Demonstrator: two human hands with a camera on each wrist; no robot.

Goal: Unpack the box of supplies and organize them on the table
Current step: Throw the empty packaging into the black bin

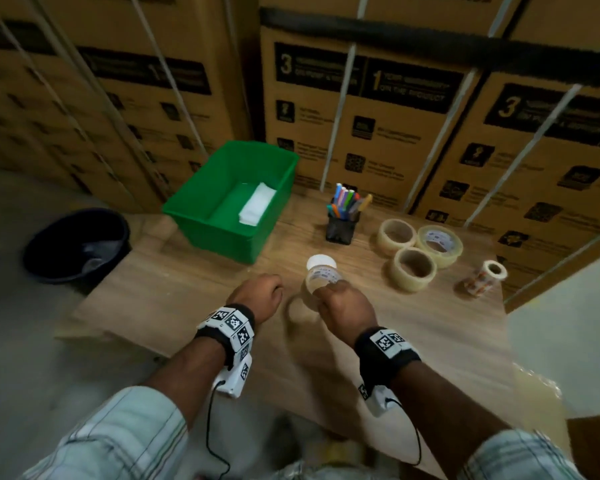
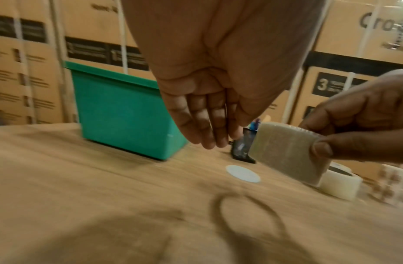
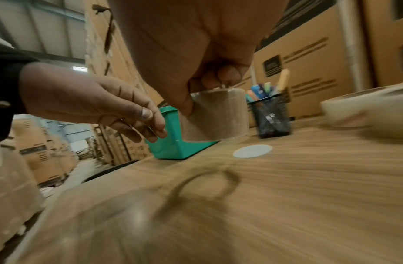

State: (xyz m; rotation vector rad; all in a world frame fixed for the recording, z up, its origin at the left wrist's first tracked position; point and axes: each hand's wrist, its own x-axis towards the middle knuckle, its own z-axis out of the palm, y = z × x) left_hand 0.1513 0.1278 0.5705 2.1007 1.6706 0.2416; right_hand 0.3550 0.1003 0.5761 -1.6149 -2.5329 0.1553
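My right hand [image 1: 329,294] holds a clear tape roll [image 1: 321,280] in the air just above the wooden table [image 1: 187,289]; in the right wrist view the thumb and fingers pinch the roll [image 3: 214,117] from its top edge. My left hand [image 1: 274,289] hangs beside it, a little to the left, with relaxed fingers [image 2: 209,139] and nothing in it. A white disc [image 1: 321,262] lies flat on the table just beyond the roll. The green bin [image 1: 222,237] stands at the back left with a white stack [image 1: 257,202] inside.
A black mesh pen holder [image 1: 342,230] with coloured markers stands behind the disc. Three tape rolls [image 1: 414,268] and a small patterned roll [image 1: 485,278] lie to the right. A black bucket [image 1: 77,244] sits on the floor left of the table. Stacked cartons form the back wall.
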